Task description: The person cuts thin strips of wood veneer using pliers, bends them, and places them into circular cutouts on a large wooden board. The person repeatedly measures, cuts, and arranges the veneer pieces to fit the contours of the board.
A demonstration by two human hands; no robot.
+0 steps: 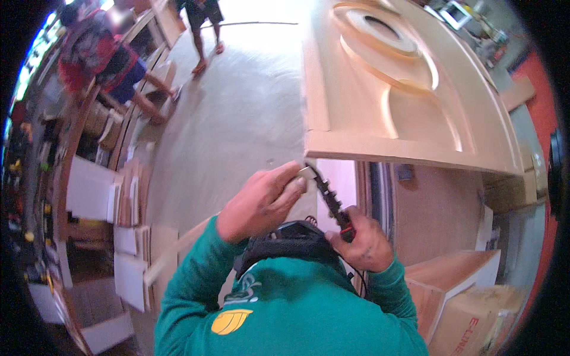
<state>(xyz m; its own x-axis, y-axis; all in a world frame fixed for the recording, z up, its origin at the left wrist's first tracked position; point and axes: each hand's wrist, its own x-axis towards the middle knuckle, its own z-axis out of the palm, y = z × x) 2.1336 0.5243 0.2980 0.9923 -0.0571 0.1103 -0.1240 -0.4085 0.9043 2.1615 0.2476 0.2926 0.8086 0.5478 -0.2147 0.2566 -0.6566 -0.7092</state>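
Note:
My left hand [267,199] is closed, thumb and fingers pinching a small pale, metallic-looking piece [306,173]. This piece meets the upper end of a long black tool with knobs along its side [329,199]. My right hand [365,240] is wrapped round the tool's lower end, where a red part shows by the thumb. The tool's exact kind is not clear. Both hands are in front of my waist, just below the near edge of a large wooden panel [350,145] with carved oval shapes. A black bag [291,240] sits at my waist, partly behind the left forearm.
Wood offcuts and white boards [127,243] stack up at the left beside cluttered shelves [65,207]. A person [110,59] is at the far left; another person's legs [205,32] show ahead on the concrete floor [237,101]. A cardboard box [478,317] stands at the lower right.

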